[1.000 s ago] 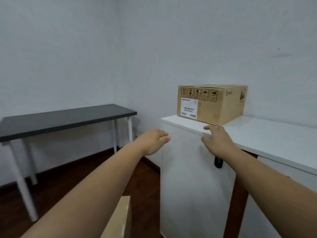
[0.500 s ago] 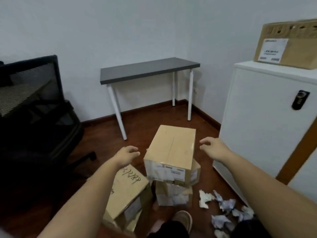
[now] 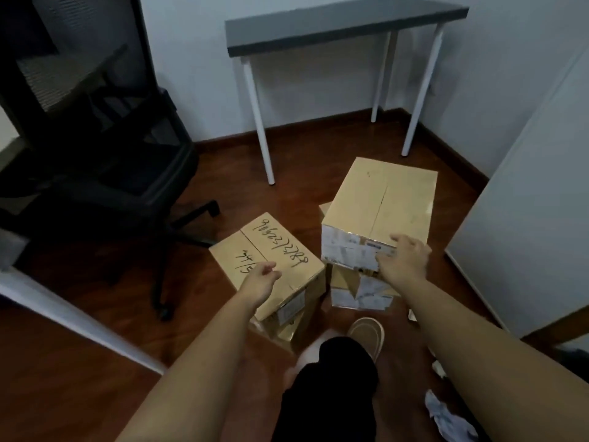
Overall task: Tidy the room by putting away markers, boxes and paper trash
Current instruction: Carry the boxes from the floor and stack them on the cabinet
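Note:
Several cardboard boxes stand on the dark wood floor in front of me. A tall plain box (image 3: pixel 382 202) rests on a smaller labelled box (image 3: pixel 360 291). To its left a box with black handwriting (image 3: pixel 271 253) lies on another box. My right hand (image 3: pixel 403 261) hovers at the near right corner of the tall box, fingers spread, holding nothing. Over the near edge of the handwritten box my left hand (image 3: pixel 259 280) has loosely curled fingers and is empty. Crumpled paper (image 3: pixel 446 416) lies on the floor at the lower right.
A black office chair (image 3: pixel 95 148) stands at the left. A dark-topped table with white legs (image 3: pixel 334 23) is against the far wall. A white cabinet (image 3: pixel 526 218) fills the right side. A white desk edge (image 3: pixel 79 323) crosses the lower left. My shoe (image 3: pixel 366 336) is below the boxes.
My view has swung down from the box on the white cabinet to the boxes on the floor. Both hands have dropped toward them, the right now at the tall box's corner.

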`<state>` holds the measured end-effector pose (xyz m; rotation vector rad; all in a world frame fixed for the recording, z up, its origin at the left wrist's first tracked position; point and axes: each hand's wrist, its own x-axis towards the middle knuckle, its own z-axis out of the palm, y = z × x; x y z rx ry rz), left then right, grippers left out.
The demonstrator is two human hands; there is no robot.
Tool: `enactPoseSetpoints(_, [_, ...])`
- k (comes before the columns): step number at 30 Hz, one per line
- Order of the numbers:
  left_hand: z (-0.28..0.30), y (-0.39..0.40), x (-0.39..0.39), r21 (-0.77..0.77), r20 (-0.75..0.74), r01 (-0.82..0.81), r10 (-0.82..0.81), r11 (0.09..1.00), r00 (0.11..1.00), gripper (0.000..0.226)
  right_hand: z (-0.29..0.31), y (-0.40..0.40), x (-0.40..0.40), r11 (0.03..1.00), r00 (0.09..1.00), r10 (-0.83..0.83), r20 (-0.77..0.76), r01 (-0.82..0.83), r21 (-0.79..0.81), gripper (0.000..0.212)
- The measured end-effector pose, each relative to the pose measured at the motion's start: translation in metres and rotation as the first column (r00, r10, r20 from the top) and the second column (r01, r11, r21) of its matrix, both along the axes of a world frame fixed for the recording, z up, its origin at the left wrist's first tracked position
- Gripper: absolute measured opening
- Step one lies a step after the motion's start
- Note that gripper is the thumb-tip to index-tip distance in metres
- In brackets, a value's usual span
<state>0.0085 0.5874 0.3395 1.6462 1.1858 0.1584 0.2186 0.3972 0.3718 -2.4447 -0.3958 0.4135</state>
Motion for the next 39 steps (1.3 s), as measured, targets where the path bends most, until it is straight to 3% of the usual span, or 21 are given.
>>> enactPoseSetpoints(6, [0.002, -0.003, 0.058, -0.113, 0.110, 0.032, -0.020, 0.993, 0.994, 0.046, -0.028, -0.006, 0.019, 0.943, 0.957, -0.283, -0.069, 0.291, 0.160, 0.069])
enactPoseSetpoints(9, [0.007, -0.006, 0.095, -0.142, 0.164, 0.069, -0.045, 0.988, 0.985, 0.060, -0.043, -0.010, 0.032, 0.893, 0.923, -0.280, -0.263, 0.351, 0.281, 0.067])
enactPoseSetpoints(12, [0.010, -0.010, 0.126, -0.183, 0.203, 0.089, -0.051, 0.979, 0.978, 0.083, -0.078, -0.019, 0.056, 0.828, 0.856, -0.250, -0.453, 0.431, 0.357, 0.079])
enactPoseSetpoints(16, [0.011, -0.015, 0.155, -0.236, 0.214, 0.034, 0.018, 0.971, 0.977, 0.103, -0.046, -0.018, 0.047, 0.697, 0.788, -0.206, -0.580, 0.535, 0.478, 0.048])
enactPoseSetpoints(20, [0.024, -0.030, 0.167, -0.163, 0.218, -0.032, 0.067, 0.986, 0.974, 0.072, -0.023, -0.024, 0.052, 0.544, 0.742, -0.226, -0.631, 0.634, 0.550, 0.049])
enactPoseSetpoints(25, [0.048, -0.049, 0.177, -0.188, 0.416, -0.057, 0.132, 0.980, 0.899, 0.071, 0.019, -0.041, 0.056, 0.384, 0.657, -0.230, -0.718, 0.739, 0.553, 0.050])
enactPoseSetpoints(30, [0.096, -0.080, 0.195, -0.189, 0.580, -0.039, 0.144, 0.981, 0.802, 0.071, 0.075, -0.071, 0.061, 0.218, 0.721, -0.190, -0.667, 0.693, 0.687, 0.053])
enactPoseSetpoints(35, [0.181, -0.125, 0.218, -0.179, 0.786, 0.057, 0.108, 0.982, 0.609, 0.073, 0.166, -0.108, 0.078, 0.031, 0.836, -0.162, -0.524, 0.535, 0.844, 0.054])
enactPoseSetpoints(39, [0.252, -0.162, 0.230, -0.143, 0.888, 0.170, 0.050, 0.975, 0.458, 0.076, 0.249, -0.150, 0.074, -0.057, 0.904, -0.152, -0.399, 0.395, 0.917, 0.054])
